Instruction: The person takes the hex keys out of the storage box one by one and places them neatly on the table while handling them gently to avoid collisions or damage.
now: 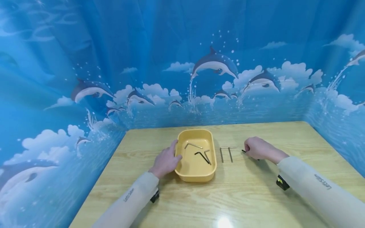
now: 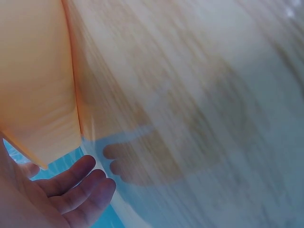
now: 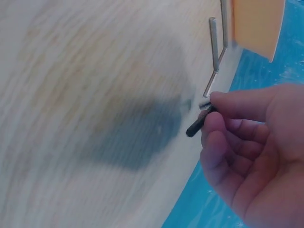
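Note:
A yellow plastic tray (image 1: 195,178) stands on the table with three L-shaped hex keys in it: a long metallic one (image 1: 195,145), a black one (image 1: 201,155) and a smaller metallic one (image 1: 207,155). My left hand (image 1: 166,161) holds the tray's left side, thumb over the rim; its other fingers (image 2: 78,187) are loosely bent beside the outer wall. To the right of the tray, my right hand (image 1: 260,148) pinches a black hex key (image 3: 198,124) between thumb and fingertips, close over the table. The hand hides much of that key.
Two metallic hex keys (image 1: 222,155) lie side by side on the wooden table (image 1: 194,205), between the tray and my right hand. A blue dolphin-print curtain (image 1: 159,110) surrounds the table's back and sides. Each wrist carries a small dark device (image 1: 282,182).

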The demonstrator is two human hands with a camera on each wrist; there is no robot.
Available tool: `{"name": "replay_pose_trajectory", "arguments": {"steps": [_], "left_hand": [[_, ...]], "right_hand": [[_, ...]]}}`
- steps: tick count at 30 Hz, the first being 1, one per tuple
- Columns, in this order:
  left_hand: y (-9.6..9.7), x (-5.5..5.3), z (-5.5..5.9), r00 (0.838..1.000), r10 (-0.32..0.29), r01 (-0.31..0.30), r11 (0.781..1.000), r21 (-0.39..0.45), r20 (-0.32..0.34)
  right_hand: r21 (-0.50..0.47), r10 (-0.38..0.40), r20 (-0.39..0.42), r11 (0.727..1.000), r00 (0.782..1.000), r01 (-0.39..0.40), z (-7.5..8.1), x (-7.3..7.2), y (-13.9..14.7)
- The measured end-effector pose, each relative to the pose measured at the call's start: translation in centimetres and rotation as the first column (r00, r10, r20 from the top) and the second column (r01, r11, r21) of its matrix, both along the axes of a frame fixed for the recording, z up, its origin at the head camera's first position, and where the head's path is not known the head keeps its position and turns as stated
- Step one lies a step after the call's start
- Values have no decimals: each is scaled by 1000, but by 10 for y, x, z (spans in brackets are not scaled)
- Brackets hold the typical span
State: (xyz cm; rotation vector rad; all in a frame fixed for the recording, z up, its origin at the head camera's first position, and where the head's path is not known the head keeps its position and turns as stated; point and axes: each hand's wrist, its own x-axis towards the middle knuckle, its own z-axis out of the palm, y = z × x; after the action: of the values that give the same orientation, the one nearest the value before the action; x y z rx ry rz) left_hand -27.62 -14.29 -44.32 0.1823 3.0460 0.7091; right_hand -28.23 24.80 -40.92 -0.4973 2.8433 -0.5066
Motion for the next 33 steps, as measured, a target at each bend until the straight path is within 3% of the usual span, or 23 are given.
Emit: {"name": "replay_pose_trajectory", "arguments": {"steps": [16, 26, 33], "left_hand": [[0, -1, 0, 1000, 6, -6, 1000, -2, 15], [1, -2, 3, 1000, -13, 13, 1000, -19, 11], [1, -1, 4, 1000, -4, 4, 1000, -19, 12]], "right_hand": [[-12, -35, -56, 999, 998, 34, -16, -2, -10], [-14, -126, 41, 992, 991, 127, -19, 0, -5], [6, -117, 68, 993, 991, 117, -18, 0, -3]]}}
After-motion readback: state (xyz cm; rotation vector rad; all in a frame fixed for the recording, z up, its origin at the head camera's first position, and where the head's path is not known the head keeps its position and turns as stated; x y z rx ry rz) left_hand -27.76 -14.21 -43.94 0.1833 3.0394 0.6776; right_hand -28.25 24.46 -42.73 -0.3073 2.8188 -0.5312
